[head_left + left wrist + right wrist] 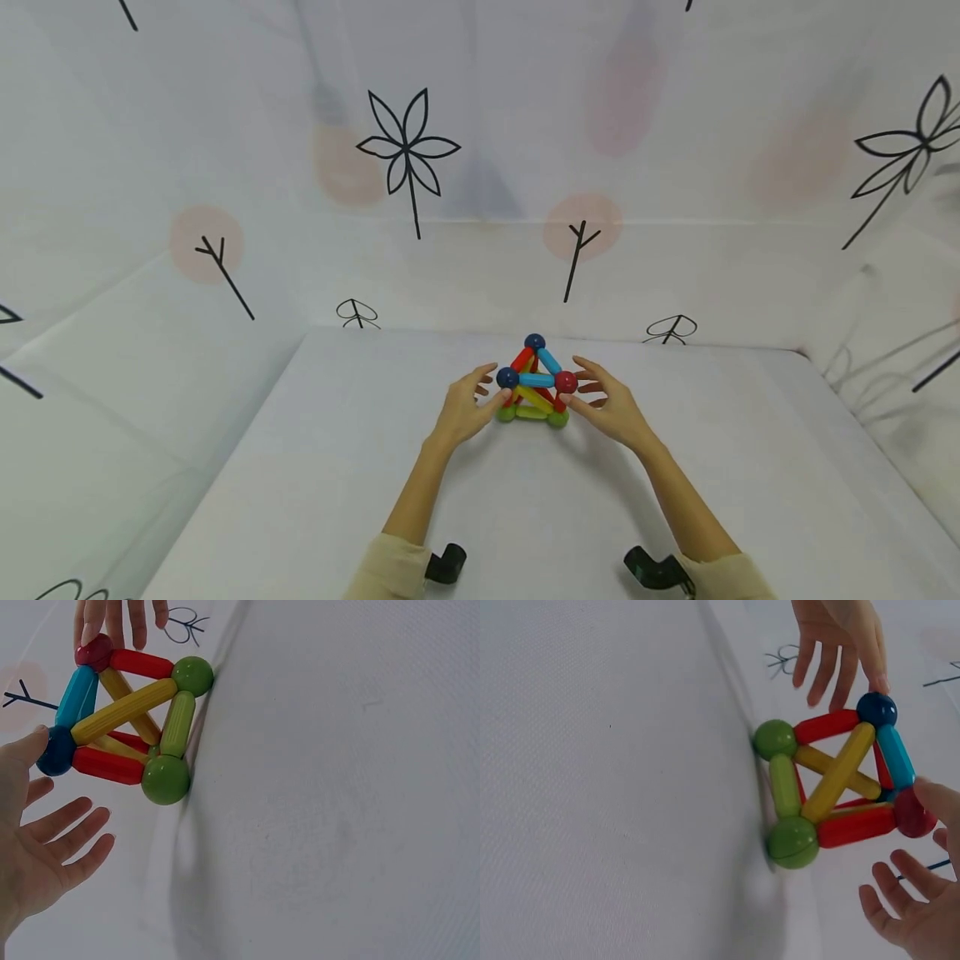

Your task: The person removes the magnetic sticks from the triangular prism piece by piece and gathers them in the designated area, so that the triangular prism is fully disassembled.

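Note:
A building-toy frame of coloured rods and balls (pixel 537 380) stands on the white table, its green balls (pixel 557 418) at the bottom. My left hand (pixel 462 408) is at its left side, the thumb touching a dark blue ball (pixel 55 752); the other fingers are spread away from the toy. On the right, the thumb of my right hand (pixel 611 410) touches a red ball (pixel 913 813), with its fingers loosely extended beside the frame. Red, yellow, light blue and green rods link the balls. Another dark blue ball (pixel 535 342) tops the frame at the back.
The white table (pixel 360 467) reaches back to a pale cloth wall (pixel 480 275) printed with line-drawn flowers and pink dots. Similar cloth rises at the left and right sides. Dark wrist-camera mounts (pixel 447 564) sit by both beige sleeves.

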